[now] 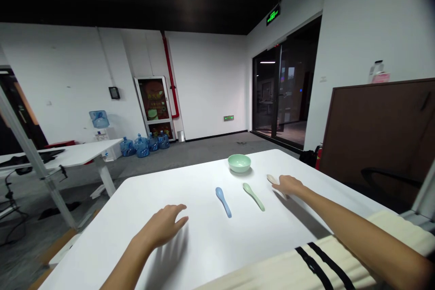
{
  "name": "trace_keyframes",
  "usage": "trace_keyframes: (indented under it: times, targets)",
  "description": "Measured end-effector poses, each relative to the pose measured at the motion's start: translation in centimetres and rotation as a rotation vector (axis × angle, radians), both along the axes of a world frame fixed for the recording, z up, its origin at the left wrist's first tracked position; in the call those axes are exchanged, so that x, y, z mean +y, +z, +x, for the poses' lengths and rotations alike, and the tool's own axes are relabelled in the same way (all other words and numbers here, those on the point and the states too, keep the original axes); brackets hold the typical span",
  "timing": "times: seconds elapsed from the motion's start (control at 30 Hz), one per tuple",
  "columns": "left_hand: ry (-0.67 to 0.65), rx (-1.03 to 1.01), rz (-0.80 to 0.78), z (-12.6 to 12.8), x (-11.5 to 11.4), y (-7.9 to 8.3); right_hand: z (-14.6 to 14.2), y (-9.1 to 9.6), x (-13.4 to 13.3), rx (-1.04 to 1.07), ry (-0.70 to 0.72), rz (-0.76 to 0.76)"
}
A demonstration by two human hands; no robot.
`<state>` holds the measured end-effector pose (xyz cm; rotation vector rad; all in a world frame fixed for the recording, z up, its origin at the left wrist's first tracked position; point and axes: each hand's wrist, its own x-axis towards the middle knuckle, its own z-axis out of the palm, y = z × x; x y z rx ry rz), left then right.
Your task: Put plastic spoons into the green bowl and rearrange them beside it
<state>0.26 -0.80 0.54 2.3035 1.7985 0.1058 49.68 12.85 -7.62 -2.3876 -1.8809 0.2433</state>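
My right hand (288, 186) is closed over the handle of a beige spoon (271, 178), whose bowl end sticks out past the fingertips; the handle is mostly hidden. My left hand (169, 223) hovers above the left part of the white table, thumb and fingers apart, holding nothing. Between the hands lie a blue spoon (223, 201) and a light green spoon (253, 196), side by side, handles toward me. A mint green bowl (239, 163) stands upright near the table's far edge, behind the spoons.
The white table (204, 244) has rounded far corners. A cream cloth with black stripes (288, 267) is at its near right edge. To the right stands a brown cabinet (377, 131). Another white table (84, 152) and several blue water bottles (142, 146) are at the left.
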Motion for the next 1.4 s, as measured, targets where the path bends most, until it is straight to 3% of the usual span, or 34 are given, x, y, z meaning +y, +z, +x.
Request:
trace_keyframes:
  times: [0.3, 0.5, 0.8, 1.03, 1.4]
  targets:
    - [-0.003, -0.006, 0.002, -0.1, 0.1, -0.2, 0.0, -0.4, 0.0, -0.026, 0.010, -0.074]
    - [0.001, -0.005, 0.002, 0.1, -0.1, 0.2, -0.1, -0.4, -0.2, -0.046, 0.011, -0.043]
    - [-0.004, -0.013, 0.009, 0.0, 0.1, -0.1, -2.3, 3.7, 0.3, -0.023, 0.043, 0.118]
    - [0.011, -0.006, -0.009, -0.1, 0.2, -0.2, -6.1, 6.0, 2.5, -0.009, 0.108, 0.194]
    - [0.022, -0.003, -0.045, 0.4, 0.1, 0.8, -9.3, 5.8, 7.7, 0.021, 0.083, 0.252]
